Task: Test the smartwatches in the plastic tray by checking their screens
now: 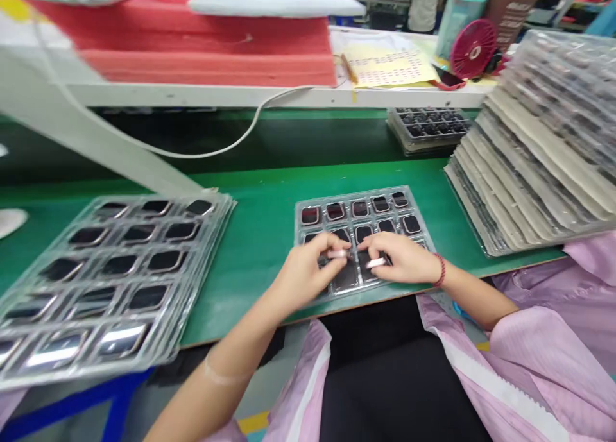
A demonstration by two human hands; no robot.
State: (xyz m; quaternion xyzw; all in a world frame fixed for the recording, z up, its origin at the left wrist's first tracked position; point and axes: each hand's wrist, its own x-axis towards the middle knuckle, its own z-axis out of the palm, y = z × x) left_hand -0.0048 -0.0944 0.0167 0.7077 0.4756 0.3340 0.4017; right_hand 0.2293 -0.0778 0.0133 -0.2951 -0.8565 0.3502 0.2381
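Note:
Both hands are over a clear plastic tray (pixel 421 237) of dark, square smartwatch-like pieces with rounded corners and pale pinkish rims. My left hand (pixel 305 265) pinches one smartwatch case (pixel 337 254) between thumb and fingers, its pink edge showing. Close by, my right hand (pixel 404 257) is closed on another such smartwatch case (pixel 376 262), seen by its pale side. Both held cases are tilted above the tray's near rows and partly covered by my fingers. Rows of pieces sit in the far pockets, while the hands hide some of the middle ones.
Stacked trays of similar pieces (pixel 166 260) lie at the left. A tall leaning stack of trays (pixel 529 172) rises at the right, and a smaller stack with black parts (pixel 433 129) is at the back. A white shelf (pixel 216 95) with red foam (pixel 206 51) spans the green bench.

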